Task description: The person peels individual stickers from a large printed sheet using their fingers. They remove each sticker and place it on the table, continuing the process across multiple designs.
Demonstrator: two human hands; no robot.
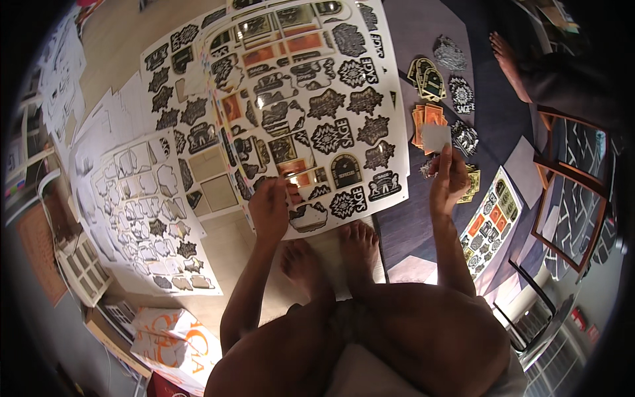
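Note:
A large white sheet of die-cut stickers [311,86] with black, green and orange designs lies spread in front of me. My left hand [270,206] is over its near edge, fingers curled together beside an orange sticker [299,177]; whether they pinch anything is hidden. Off the sheet's right side, my right hand [452,177] pinches a small pale square sticker [435,138], blank side up, between thumb and fingers. Just beyond it sits a stack of orange stickers [428,116]. Arch-shaped green stickers [426,78] and black-and-white stickers [462,94] lie in piles nearby.
Peeled sheets with cut-out gaps [139,218] cover the left side. A smaller sticker sheet [495,221] lies on the dark floor at right, near a wooden frame [574,192]. Another person's foot [508,63] is at far right. A printed bag [175,341] stands lower left.

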